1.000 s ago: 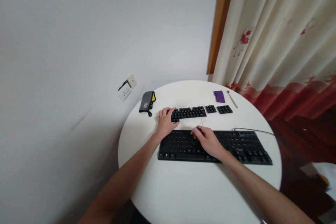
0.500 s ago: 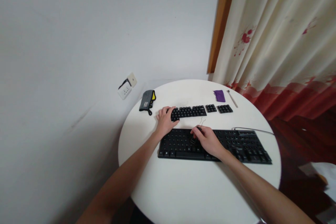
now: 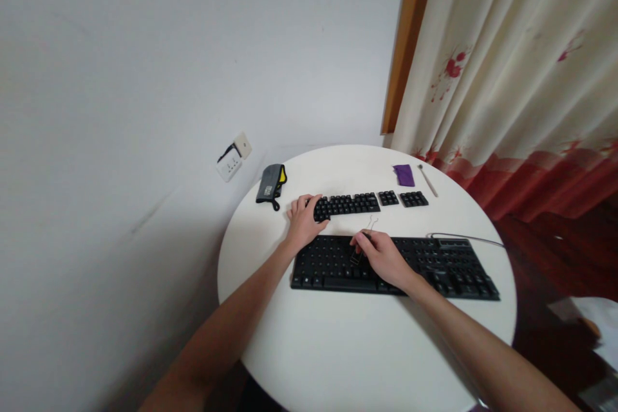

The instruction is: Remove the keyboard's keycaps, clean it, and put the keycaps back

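Note:
A black keyboard (image 3: pixel 333 283) lies across the table, many of its left and middle positions bare of keycaps. My right hand (image 3: pixel 381 254) is closed over that bare part, pinching a keycap puller (image 3: pixel 356 259). Thin wire loops stick out beyond the fingers, and a black frame shows below them. Loose black keycaps (image 3: pixel 355 205) stand in rows behind the keyboard. At the left end of those rows rests my left hand (image 3: pixel 305 222), thumb and fingers apart around the outer keycaps. Its fingertips partly hide the keycaps there.
On the round white table (image 3: pixel 357 341) are two smaller keycap blocks, one of them a keycap group (image 3: pixel 414 199), a purple cloth (image 3: pixel 404 175), a slim brush-like tool (image 3: pixel 428 181) and a grey pouch (image 3: pixel 271 184). The keyboard's cable (image 3: pixel 466 239) runs off right. A wall stands left, a curtain (image 3: pixel 483 77) right.

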`<state>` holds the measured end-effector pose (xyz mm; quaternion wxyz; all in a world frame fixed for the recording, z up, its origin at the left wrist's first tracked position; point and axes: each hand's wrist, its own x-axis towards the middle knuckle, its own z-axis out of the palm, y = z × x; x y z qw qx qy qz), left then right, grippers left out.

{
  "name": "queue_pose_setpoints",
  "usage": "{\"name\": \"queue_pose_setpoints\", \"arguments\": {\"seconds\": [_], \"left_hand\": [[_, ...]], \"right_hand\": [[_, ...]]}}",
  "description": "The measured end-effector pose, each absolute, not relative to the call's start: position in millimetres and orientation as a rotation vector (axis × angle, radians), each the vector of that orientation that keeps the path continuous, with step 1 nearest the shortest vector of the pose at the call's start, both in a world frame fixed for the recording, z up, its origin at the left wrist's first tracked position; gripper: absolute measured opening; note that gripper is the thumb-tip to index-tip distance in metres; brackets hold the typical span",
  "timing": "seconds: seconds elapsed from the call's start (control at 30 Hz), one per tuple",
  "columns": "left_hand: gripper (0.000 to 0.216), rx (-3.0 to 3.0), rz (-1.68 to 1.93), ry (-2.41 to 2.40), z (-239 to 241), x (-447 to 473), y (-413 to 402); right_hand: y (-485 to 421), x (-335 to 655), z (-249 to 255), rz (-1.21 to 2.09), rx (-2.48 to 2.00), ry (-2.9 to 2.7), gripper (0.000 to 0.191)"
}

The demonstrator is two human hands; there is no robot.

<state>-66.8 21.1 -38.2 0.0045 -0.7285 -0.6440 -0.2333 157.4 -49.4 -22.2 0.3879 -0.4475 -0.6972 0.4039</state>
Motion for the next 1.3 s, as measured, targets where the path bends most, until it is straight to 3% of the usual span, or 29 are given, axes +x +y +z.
{"name": "queue_pose_setpoints", "arguments": {"seconds": [0.33,0.57,0.67,0.8,1.0,1.3], "left_hand": [[0.064,-2.284,-0.777,-2.017,-34.2,-65.3,18.3],[0.033,-2.706,-0.956,-1.572,-30.0,-57.9,8.7],[0.023,-2.923,-0.924,-1.380,-31.0,-54.7,5.6],[0.019,-3.049,-0.885,-1.275,-31.8,-53.5,3.7],[0.019,-3.073,-0.976,-1.289,-22.5,-48.6,-4.4],[0.017,-3.153,-1.219,-1.482,-16.1,-17.0,-37.8]], "right_hand": [[-57.5,153.8,-17.0,1.018,-1.012,-1.968,0.030],[-64.0,148.6,-16.5,0.854,-0.800,-2.338,0.033],[-64.1,149.2,-17.5,0.686,-0.916,-2.415,0.033],[-61.1,149.8,-23.5,0.750,-1.194,-2.268,0.039],[-48.6,150.3,-33.0,1.066,-1.191,-1.821,0.042],[-44.8,161.5,-17.9,0.872,-1.205,-1.530,0.039]]}}
